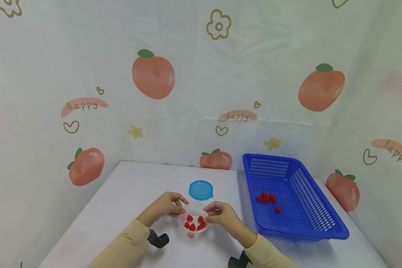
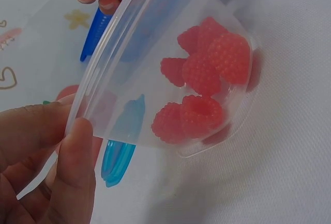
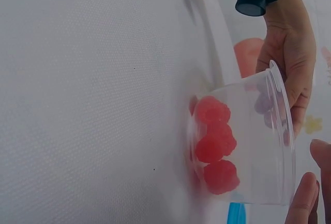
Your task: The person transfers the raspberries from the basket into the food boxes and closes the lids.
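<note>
A clear plastic food container with several red raspberries in it stands on the table between my hands. At its left rim, my left hand pinches the edge between thumb and fingers, seen close in the left wrist view. My right hand is by the right rim. In the right wrist view its thumb and finger are spread, with a small gap to the rim. Just beyond the container lies a blue lid, flat on the table.
To the right, a blue plastic basket holds several more raspberries near its left side. A white cloth covers the table. Behind stands a white backdrop printed with fruit and flowers.
</note>
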`<state>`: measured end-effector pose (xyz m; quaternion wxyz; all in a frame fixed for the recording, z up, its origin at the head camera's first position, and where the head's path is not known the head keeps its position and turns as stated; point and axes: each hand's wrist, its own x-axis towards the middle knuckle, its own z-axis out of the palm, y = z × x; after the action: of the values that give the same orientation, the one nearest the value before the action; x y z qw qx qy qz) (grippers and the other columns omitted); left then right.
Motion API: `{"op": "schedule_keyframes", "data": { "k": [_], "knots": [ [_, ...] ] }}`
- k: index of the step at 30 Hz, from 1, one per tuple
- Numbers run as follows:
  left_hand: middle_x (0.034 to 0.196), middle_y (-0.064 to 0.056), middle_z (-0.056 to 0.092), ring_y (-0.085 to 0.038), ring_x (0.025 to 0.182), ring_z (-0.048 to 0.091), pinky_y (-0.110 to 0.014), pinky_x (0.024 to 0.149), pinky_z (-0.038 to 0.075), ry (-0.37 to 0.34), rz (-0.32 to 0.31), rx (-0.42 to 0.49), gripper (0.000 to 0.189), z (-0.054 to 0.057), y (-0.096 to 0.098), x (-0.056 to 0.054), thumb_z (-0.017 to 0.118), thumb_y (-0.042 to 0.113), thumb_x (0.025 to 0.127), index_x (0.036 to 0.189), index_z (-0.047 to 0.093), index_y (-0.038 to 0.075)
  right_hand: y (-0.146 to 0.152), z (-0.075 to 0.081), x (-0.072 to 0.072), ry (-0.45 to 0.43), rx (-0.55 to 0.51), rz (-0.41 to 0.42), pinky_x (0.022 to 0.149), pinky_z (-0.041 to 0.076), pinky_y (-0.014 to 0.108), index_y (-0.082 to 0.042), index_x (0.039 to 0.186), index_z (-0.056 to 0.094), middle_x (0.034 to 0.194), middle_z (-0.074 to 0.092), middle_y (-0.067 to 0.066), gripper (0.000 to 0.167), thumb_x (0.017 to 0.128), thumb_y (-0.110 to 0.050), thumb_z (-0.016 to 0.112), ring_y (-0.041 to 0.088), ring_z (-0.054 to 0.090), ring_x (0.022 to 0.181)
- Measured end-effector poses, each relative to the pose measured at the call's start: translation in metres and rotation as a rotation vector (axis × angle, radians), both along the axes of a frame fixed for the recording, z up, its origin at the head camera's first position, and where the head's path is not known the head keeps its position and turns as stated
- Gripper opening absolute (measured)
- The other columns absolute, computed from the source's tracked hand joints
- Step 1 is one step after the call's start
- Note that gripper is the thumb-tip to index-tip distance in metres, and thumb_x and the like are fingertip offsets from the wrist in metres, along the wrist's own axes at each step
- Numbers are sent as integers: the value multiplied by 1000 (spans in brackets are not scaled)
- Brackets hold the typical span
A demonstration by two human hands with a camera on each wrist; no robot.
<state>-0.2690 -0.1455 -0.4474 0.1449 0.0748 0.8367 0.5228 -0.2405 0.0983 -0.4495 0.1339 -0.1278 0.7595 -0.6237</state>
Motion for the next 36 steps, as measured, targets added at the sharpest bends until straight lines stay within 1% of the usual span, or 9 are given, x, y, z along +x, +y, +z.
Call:
{"op": "schedule_keyframes", "data": {
  "k": [14,18,21,23,26,28,31,34,36],
  "knots": [
    [77,-6,59,-13,60,57,-25,61,57,2,-1,-5,27,-2,0,-1,77,7,81,106,69,2,0,-1,0,-7,12,-9,75,56,24,11,109,62,91,62,4,34,79,0,75,14,56,80],
    [76,-6,59,-14,59,57,-25,60,57,4,1,-8,27,-1,1,0,77,7,80,106,69,2,1,0,-1,-2,24,-6,78,56,26,10,110,62,96,64,6,32,81,0,73,13,58,82],
    [77,-6,59,-14,59,57,-25,60,57,4,2,-12,27,0,1,0,77,7,80,106,69,2,4,3,-1,8,14,1,80,57,28,11,111,61,101,65,12,33,82,-2,72,13,60,84],
    [77,-6,58,-14,59,57,-25,60,57,5,2,-16,27,0,1,0,77,7,80,105,69,2,7,9,-1,17,1,8,82,56,28,11,112,59,105,65,16,35,84,-5,72,13,61,85],
    [76,-6,58,-13,58,57,-25,60,56,6,2,-17,26,1,1,0,78,8,79,104,70,3,12,21,-1,34,-18,15,85,55,29,9,112,59,109,64,18,34,86,-9,72,15,62,88],
    [76,-6,58,-14,58,57,-25,60,56,4,2,-15,26,1,1,0,78,8,79,104,70,3,17,30,-1,50,-15,10,87,55,29,6,112,60,109,63,15,32,87,-11,71,15,62,91],
    [76,-6,58,-14,59,57,-25,60,56,-2,4,-13,26,2,1,0,78,8,79,103,70,4,27,46,-4,81,-2,-25,89,53,30,1,113,61,109,62,10,30,88,-14,70,16,62,94],
    [77,-6,59,-14,59,57,-25,60,56,-6,11,-14,25,3,1,1,79,9,79,102,70,6,41,62,-11,131,-21,-66,90,53,28,1,114,61,109,61,7,31,88,-13,71,16,63,95],
    [77,-6,59,-14,59,57,-25,60,56,-7,14,-16,24,2,1,0,79,9,79,101,70,6,54,72,-18,167,-59,-81,89,52,26,0,113,61,108,61,4,29,88,-11,70,14,63,96]
  ]
}}
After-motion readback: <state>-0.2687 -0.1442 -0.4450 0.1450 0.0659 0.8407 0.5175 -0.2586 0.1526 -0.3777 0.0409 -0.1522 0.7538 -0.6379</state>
